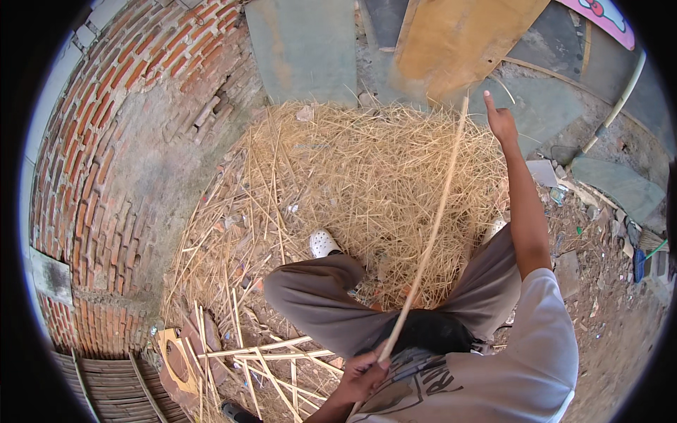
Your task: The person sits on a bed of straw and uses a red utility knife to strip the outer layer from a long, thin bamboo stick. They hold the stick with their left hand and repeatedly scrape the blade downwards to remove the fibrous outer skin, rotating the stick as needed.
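My left hand [363,374], low in the view by my waist, is closed around the near end of a long pale bamboo strip [430,240]. The strip slants up and away between my knees, its far end above the straw. My right arm is stretched forward, and my right hand [501,123] is just right of that far end, apart from it. One digit points out straight; its other fingers are mostly hidden. A thin curved sliver [504,90] shows close to that hand; whether it touches the hand is unclear.
A wide heap of straw-like shavings [374,176] spreads before my white clogs [324,243]. Several loose bamboo strips [268,352] lie at lower left, beside a wooden piece with a round cutout [178,359]. A worn brick wall [106,162] stands left; flat boards [303,49] lean at the back.
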Demonstrator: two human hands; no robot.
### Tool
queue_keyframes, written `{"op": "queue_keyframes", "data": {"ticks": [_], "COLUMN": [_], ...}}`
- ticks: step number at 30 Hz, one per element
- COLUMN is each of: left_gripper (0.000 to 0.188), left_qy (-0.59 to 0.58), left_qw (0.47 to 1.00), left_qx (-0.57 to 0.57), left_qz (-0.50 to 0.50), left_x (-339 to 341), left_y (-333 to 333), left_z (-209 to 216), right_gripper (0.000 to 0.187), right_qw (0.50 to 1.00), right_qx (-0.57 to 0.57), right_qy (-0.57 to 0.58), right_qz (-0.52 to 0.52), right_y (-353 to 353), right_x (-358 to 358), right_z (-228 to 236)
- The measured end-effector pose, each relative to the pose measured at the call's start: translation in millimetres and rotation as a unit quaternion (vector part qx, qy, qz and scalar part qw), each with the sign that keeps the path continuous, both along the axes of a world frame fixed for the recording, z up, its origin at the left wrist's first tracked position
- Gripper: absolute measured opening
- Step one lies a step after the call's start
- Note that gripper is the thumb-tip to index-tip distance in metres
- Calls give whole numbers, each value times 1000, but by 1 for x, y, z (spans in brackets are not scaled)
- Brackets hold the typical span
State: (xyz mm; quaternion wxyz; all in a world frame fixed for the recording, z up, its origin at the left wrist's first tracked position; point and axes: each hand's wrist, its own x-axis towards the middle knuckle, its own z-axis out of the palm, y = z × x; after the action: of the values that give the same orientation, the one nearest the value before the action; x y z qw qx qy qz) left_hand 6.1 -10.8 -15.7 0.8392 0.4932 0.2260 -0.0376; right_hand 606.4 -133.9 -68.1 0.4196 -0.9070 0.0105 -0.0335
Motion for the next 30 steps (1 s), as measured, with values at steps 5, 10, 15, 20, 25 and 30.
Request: {"op": "queue_keyframes", "data": {"ticks": [5,10,15,20,25,30], "left_gripper": [43,44,39,36,35,35], "left_qy": [-63,-67,-12,-1,33,8], "left_qw": [994,993,982,964,984,982], "left_qx": [-32,36,169,255,174,188], "left_qz": [78,94,84,77,34,13], "left_x": [39,60,62,63,53,45], "left_y": [31,41,33,28,17,12], "left_z": [-16,-7,9,16,18,18], "right_gripper": [84,69,68,69,72,81], "right_qw": [948,821,836,840,924,933], "right_qx": [-79,-127,-131,-134,-153,-139], "right_qy": [-38,-231,-256,-241,-130,-158], "right_qz": [305,507,467,467,325,293], "right_y": [58,75,84,90,83,76], "right_x": [-145,-261,-254,-242,-181,-150], "right_z": [35,40,28,30,28,20]}}
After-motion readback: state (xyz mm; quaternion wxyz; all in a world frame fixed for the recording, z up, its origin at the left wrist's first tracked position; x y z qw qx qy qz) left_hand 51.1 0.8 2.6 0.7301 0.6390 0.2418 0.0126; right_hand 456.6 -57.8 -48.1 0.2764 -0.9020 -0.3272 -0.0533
